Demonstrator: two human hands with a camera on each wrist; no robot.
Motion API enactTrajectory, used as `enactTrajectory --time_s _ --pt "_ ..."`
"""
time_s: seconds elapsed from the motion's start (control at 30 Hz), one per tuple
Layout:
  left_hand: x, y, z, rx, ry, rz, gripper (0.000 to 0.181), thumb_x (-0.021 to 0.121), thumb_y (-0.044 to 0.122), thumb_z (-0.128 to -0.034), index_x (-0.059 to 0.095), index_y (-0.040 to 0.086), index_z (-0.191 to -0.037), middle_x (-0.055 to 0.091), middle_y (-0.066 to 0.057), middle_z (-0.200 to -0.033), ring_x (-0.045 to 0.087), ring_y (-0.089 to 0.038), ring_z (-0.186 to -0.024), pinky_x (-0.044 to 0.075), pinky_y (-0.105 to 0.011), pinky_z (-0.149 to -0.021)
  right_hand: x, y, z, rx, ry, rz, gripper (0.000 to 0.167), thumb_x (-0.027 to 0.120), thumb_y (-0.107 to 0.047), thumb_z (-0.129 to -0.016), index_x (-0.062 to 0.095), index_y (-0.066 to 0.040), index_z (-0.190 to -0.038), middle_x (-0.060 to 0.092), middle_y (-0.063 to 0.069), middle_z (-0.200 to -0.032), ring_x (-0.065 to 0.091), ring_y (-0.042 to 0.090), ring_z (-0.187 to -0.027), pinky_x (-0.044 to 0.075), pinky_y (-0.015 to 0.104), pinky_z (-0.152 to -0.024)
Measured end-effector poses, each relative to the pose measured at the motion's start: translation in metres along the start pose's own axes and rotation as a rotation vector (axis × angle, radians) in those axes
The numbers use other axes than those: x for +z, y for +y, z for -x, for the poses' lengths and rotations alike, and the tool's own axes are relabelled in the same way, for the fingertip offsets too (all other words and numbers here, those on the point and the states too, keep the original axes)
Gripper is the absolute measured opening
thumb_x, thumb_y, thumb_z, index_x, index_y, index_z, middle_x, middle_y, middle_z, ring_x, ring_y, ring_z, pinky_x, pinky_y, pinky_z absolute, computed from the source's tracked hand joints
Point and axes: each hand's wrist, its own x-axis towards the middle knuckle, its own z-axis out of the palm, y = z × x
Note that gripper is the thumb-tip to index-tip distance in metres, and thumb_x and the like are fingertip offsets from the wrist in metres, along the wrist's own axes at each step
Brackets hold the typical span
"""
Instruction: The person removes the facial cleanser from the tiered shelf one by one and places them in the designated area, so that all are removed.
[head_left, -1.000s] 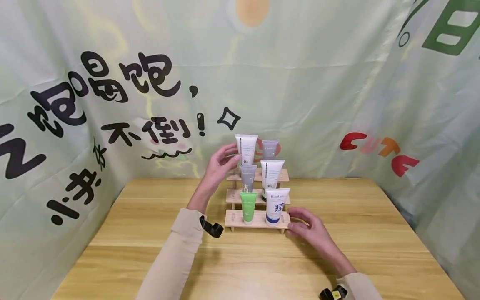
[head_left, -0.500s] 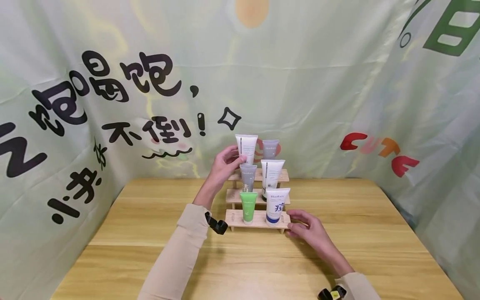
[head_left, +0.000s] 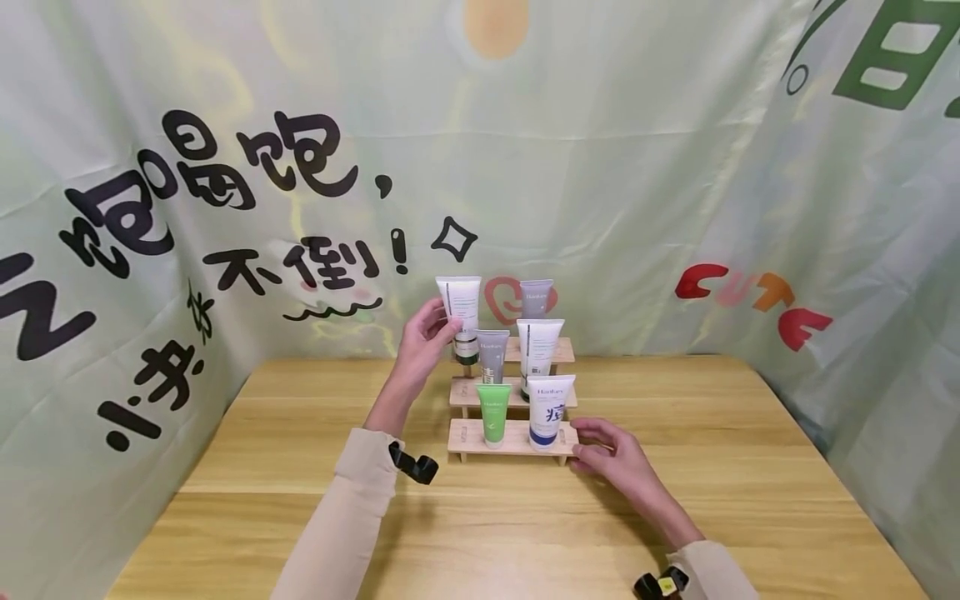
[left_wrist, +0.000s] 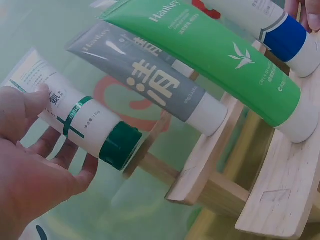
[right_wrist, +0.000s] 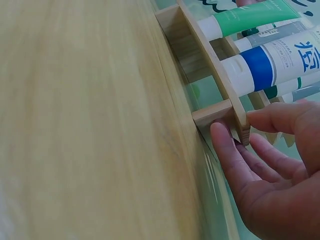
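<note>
While the left hand (head_left: 422,343) pinches the white tube (head_left: 462,300) between thumb and fingers, the right hand (head_left: 611,454) grips the right end of the rack (head_left: 467,432). White tube is upright, green cap down, by the left end of the top step; can't tell whether the cap touches wood. Gray tube (head_left: 492,352) stands just in front, one step lower, green tube (head_left: 493,414) below that. Main risk: the cap or knuckles swinging into gray tube, which would likely tip on its small cap and might take green tube along. Setting white tube too near the board's end could leave the cap half unsupported, so it drops to the table (head_left: 480,533). A loose pinch could let it slip. If the right hand pulls or lifts, the rack could shift and rock blue-band tube (head_left: 550,410), closest to those fingers.
</note>
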Motion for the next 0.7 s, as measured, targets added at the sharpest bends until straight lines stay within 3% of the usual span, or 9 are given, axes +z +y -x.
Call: enactTrajectory --time_s 0.2,0.4,0.57,0.7 --pt "-0.013 -0.001 0.014 -0.005 0.008 0.05 0.039 0.057 0.007 -0.1045 0.051 0.006 -0.143 0.057 -0.017 -0.14 0.055 -0.03 -0.127 0.042 -0.047 -0.11 -0.001 0.003 -0.002 -0.005 -0.004 0.015 0.05 0.065 0.005 -0.095 0.047 0.011 -0.141 0.053 0.035 -0.139 0.069 0.034 -0.107 0.059 0.038 -0.087" --pt "-0.027 -0.001 0.036 -0.017 -0.006 0.099 0.037 0.051 0.018 -0.1087 0.044 0.017 -0.145 0.055 -0.011 -0.138 0.056 -0.027 -0.124 0.046 -0.047 -0.104 0.0 0.003 -0.004 -0.007 0.007 0.021 0.048 0.065 0.005 -0.095 0.049 0.01 -0.14 0.054 0.035 -0.138 0.07 0.034 -0.106 0.06 0.038 -0.085" --pt "-0.035 -0.005 0.053 -0.052 0.061 0.193 0.033 0.042 0.028 -0.1112 0.04 0.023 -0.144 0.06 -0.006 -0.123 0.058 -0.022 -0.111 0.047 -0.037 -0.094 0.001 0.004 -0.004 -0.006 0.0 0.014 0.049 0.064 0.005 -0.095 0.047 0.01 -0.141 0.053 0.035 -0.139 0.069 0.034 -0.108 0.059 0.039 -0.087" --pt "-0.039 -0.007 0.063 -0.08 0.115 0.196 0.038 0.037 0.031 -0.1123 0.037 0.019 -0.148 0.06 -0.005 -0.117 0.062 -0.028 -0.104 0.047 -0.035 -0.088 0.001 0.003 -0.003 -0.003 0.008 0.012 0.049 0.065 0.005 -0.095 0.048 0.01 -0.141 0.053 0.035 -0.139 0.069 0.034 -0.109 0.059 0.039 -0.087"
